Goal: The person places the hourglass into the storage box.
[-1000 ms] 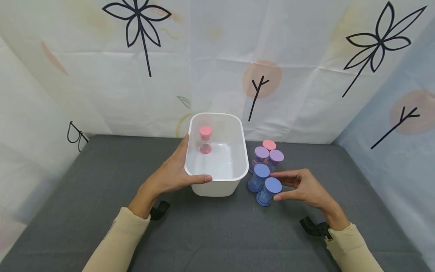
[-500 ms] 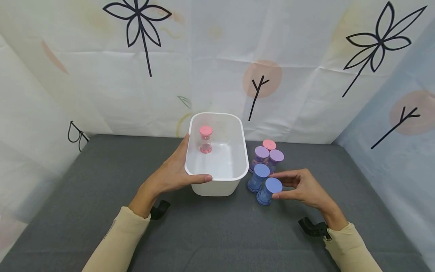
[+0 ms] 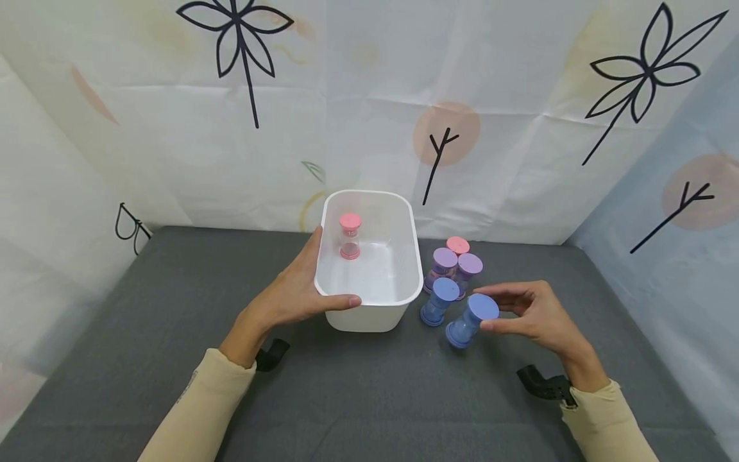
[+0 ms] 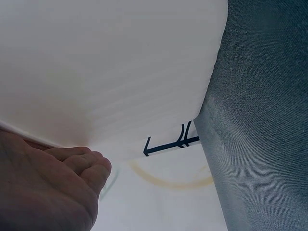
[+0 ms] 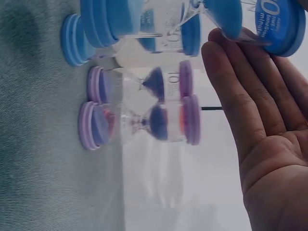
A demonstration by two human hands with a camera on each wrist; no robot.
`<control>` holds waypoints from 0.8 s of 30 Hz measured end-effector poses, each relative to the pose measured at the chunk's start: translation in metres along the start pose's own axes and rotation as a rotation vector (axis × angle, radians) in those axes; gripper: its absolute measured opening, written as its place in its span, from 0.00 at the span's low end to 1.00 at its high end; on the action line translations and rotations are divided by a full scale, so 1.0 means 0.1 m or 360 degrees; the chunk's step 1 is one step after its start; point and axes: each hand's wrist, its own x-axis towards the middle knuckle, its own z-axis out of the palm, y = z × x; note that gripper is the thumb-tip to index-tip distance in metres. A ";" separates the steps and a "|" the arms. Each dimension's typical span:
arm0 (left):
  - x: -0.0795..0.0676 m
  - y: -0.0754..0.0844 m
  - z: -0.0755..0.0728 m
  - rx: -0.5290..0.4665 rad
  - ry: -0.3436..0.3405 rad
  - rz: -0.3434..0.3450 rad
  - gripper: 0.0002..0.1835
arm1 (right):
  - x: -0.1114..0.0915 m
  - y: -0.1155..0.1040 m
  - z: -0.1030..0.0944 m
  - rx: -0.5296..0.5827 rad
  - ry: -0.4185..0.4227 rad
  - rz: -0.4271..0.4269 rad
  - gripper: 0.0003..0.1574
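Observation:
My left hand (image 3: pixel 291 289) grips the left wall of a white plastic bin (image 3: pixel 369 317), its thumb along the near rim. Inside the bin a pink sand timer (image 3: pixel 349 236) stands upright. My right hand (image 3: pixel 534 314) pinches a blue sand timer (image 3: pixel 470 324) near its top, tilted slightly to the right. The right wrist view has this blue sand timer (image 5: pixel 216 19) close up, with "10" printed on its label. Left of it stands another blue sand timer (image 3: pixel 440 301). Behind are two purple sand timers (image 3: pixel 443 262) and one more pink sand timer (image 3: pixel 458 245), partly hidden.
Dark grey cloth (image 3: pixel 369 398) covers the table. A pale fabric backdrop (image 3: pixel 369 141) with leaf and flower drawings rises along the back and sides. Both wrists carry a black camera mount (image 3: pixel 545 385).
My right hand has moved right, carrying the blue sand timer away from the other blue one. The left hand and the bin have stayed in place.

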 end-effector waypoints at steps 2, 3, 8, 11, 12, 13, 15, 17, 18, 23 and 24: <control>0.00 0.00 0.00 0.0001 0.0005 -0.0004 0.61 | -0.01 -0.03 -0.01 0.0043 0.0026 -0.0027 0.28; 0.00 -0.01 0.00 0.0003 0.0006 -0.0009 0.61 | -0.01 -0.04 -0.01 0.0066 0.0041 -0.0046 0.28; 0.00 -0.01 0.00 -0.0005 0.0003 -0.0029 0.61 | -0.02 -0.09 -0.02 0.0185 0.0093 -0.0117 0.28; 0.00 0.00 0.00 -0.0003 0.0000 -0.0033 0.62 | -0.02 -0.12 -0.01 0.0253 0.0126 -0.0150 0.28; 0.00 0.00 -0.01 -0.0001 0.0001 -0.0033 0.62 | -0.02 -0.14 -0.01 0.0264 0.0146 -0.0152 0.28; 0.00 0.01 -0.01 0.0006 0.0002 -0.0038 0.62 | -0.02 -0.16 0.00 0.0277 0.0164 -0.0154 0.28; 0.02 -0.11 0.01 0.0016 0.0012 -0.0025 0.63 | -0.02 -0.20 0.02 0.0288 0.0201 -0.0155 0.28; 0.03 -0.22 0.02 0.0028 0.0025 -0.0012 0.63 | -0.02 -0.24 0.04 0.0320 0.0235 -0.0201 0.27; 0.04 -0.28 0.03 0.0032 0.0030 -0.0008 0.63 | -0.02 -0.26 0.05 0.0348 0.0250 -0.0226 0.28; 0.04 -0.24 0.03 0.0003 0.0032 0.0028 0.63 | -0.01 -0.33 0.09 0.0416 0.0317 -0.0317 0.27; 0.04 -0.20 0.03 -0.0003 0.0029 0.0032 0.63 | -0.02 -0.35 0.09 0.0400 0.0339 -0.0298 0.27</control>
